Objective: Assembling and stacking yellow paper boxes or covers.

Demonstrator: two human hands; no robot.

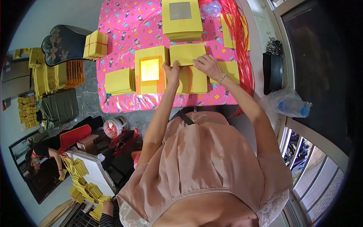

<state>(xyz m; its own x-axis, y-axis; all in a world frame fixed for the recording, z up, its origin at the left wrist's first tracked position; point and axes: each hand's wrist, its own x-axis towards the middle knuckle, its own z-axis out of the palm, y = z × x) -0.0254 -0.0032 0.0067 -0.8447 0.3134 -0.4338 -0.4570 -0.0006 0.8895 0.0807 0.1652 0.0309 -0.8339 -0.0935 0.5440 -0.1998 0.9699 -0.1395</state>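
A stack of yellow paper (187,55) sits near the middle of the pink-covered table (124,39). My left hand (172,72) pinches its near left corner, the thumb pointing up. My right hand (208,67), wearing a beaded bracelet, is closed over its near right edge. Beneath it, on my side, lies more yellow paper (193,82). Just left of my left hand is a yellow sheet with an orange border and a shiny gold square (150,70). A fanned yellow stack (120,81) stands further left. Another yellow sheet (230,72) is by my right wrist.
A tall yellow stack with a silver square (180,11) stands at the far side. Red plastic strands (242,56) hang over the right edge. A tied yellow bundle (95,44) rests at the left edge, beside a dark chair (62,44). A co-worker (53,153) handles yellow paper, lower left.
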